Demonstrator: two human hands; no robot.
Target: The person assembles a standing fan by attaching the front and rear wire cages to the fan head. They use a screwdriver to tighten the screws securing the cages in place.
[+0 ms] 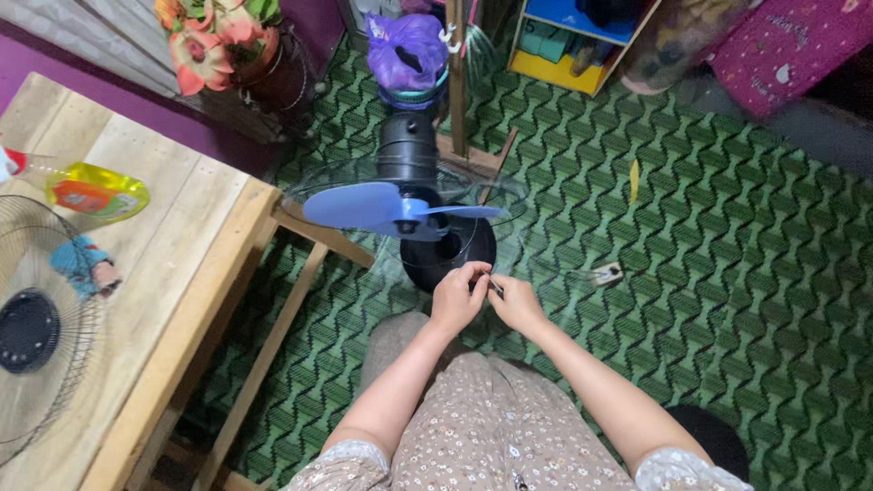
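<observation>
Two hands meet at the near rim of the rear wire guard. Left hand pinches the wire; right hand pinches a small dark clip against it, fingertips nearly touching. Fan stands on the green mat, blue blades exposed. Front grille lies apart on the wooden table, probably to leave the blades accessible.

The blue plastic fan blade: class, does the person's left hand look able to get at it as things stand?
Probably yes. The left hand is at the rim of the rear wire guard, just below the blue plastic fan blade. No front grille covers the blade, so the way looks free, though both hands pinch a small part together.
</observation>
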